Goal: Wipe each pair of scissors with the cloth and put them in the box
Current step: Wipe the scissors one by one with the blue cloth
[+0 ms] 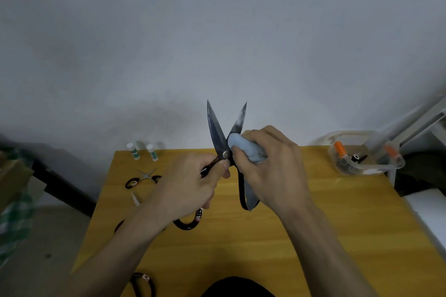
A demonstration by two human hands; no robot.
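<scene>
Holding the large scissors blades-up above the table, left hand curled round one handle, so the blades stay spread for wiping. Right hand grips the blue cloth, bunched against the right blade just beside the pivot. Box sits right of the scissors at the table's far corner, an orange-handled pair already inside. Left of the scissors: a small pair and two white tubes. Nothing stands between scissors and box.

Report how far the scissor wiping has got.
Done: the clear box already holds orange-handled scissors. In hand: left hand grips the open black scissors; right hand rubs the blue cloth near the pivot. Left: small scissors and more on the table.
</scene>
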